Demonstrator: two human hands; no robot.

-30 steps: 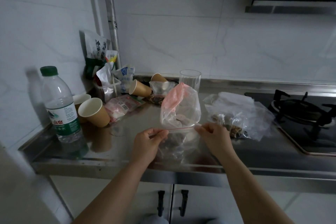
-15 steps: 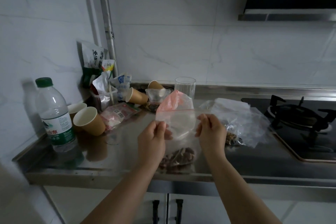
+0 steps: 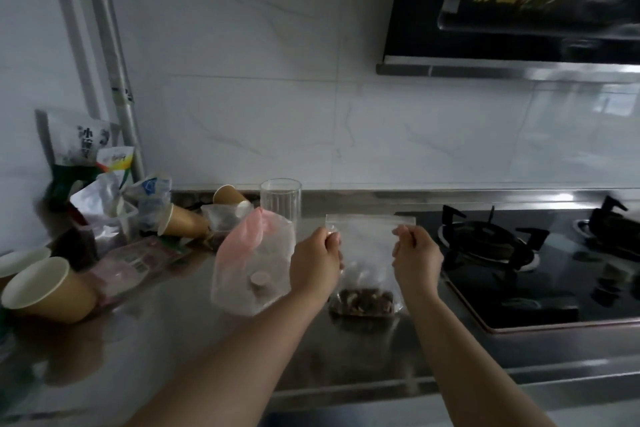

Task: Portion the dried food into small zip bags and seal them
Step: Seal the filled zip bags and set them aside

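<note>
Two hands, the left hand (image 3: 317, 258) and right hand (image 3: 414, 251), pinched the upper corners of a small zip bag (image 3: 369, 253) at lower centre, upright on the tabletop (image 3: 173, 340); light, limp and slippery, it probably handled best by its stiffer zip strip.

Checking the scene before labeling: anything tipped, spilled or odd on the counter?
Yes: three paper cups lie on their sides, one at the near left, two by the back wall. No spill visible. The zip bag, pinched by the left hand and right hand, hangs upright.
</note>
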